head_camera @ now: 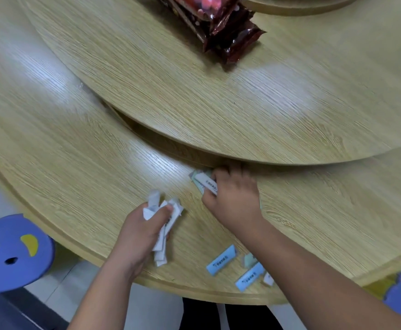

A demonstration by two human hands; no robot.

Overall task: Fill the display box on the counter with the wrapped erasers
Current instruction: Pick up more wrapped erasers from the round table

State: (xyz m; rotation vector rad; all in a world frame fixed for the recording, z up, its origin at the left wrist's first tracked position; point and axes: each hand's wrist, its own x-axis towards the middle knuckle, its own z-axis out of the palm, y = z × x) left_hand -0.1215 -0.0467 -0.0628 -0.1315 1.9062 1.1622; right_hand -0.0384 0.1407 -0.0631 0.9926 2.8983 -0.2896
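Wrapped erasers (162, 225) sit bunched in the left hand (138, 232), fingers curled shut around the bundle, probably so several can be carried at once. Just right, the right hand (234, 194) closes on two or three more (205, 183) by the raised turntable (218, 103) edge. Near the table (63, 163) rim lie loose blue ones (220, 260) (the display box is not in view).

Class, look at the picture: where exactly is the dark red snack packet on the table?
In the head view, the dark red snack packet lies at the top centre on the raised round turntable, far beyond both hands and the wrapped erasers near the table's front edge.
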